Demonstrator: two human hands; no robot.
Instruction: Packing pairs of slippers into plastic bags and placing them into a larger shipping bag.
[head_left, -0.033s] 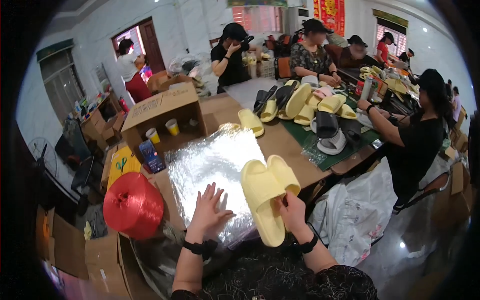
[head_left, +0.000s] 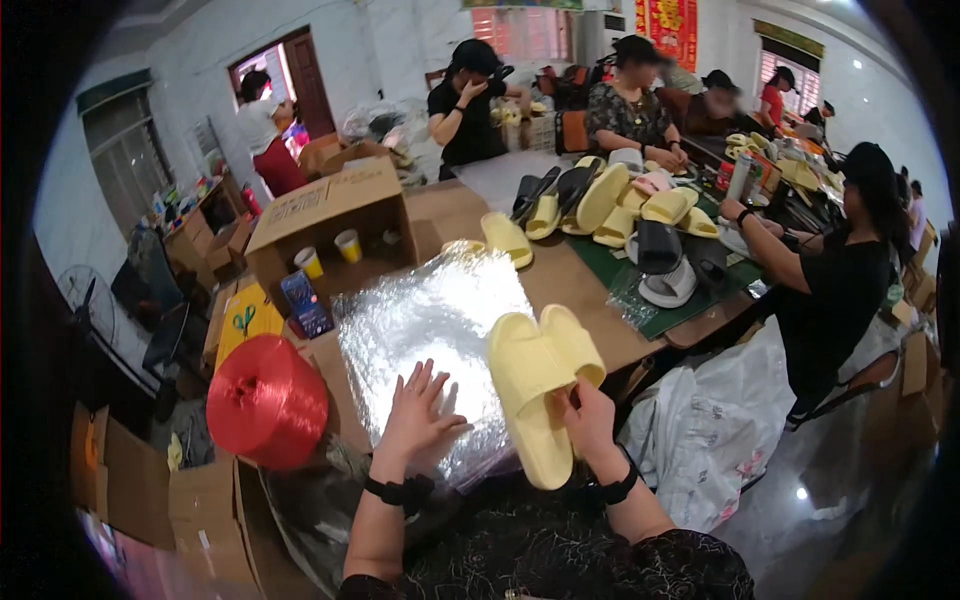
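My left hand [head_left: 421, 418] lies with its fingers spread on a stack of shiny clear plastic bags or film [head_left: 400, 320], which covers the table in front of me. In my right hand [head_left: 590, 425] is a pair of pale yellow slippers [head_left: 535, 385], nested together and tilted upright just right of the stack. My right fingers close around the edge of the slippers near their straps, and part of the grip is hidden behind them. Beyond the film, another yellow slipper [head_left: 508, 240] rests on the brown tabletop.
A large red spool of twine [head_left: 267, 403] stands left of the film. Behind it are a phone [head_left: 306, 303], green scissors [head_left: 243, 320] and an open cardboard box [head_left: 330, 215] holding two cups. Slippers are heaped far right [head_left: 655, 245]. A white sack [head_left: 715, 420] stands right; co-workers surround the tables.
The whole view has shifted very slightly. Both hands keep the same pose, with the slippers still in my right hand and my left still on the film.
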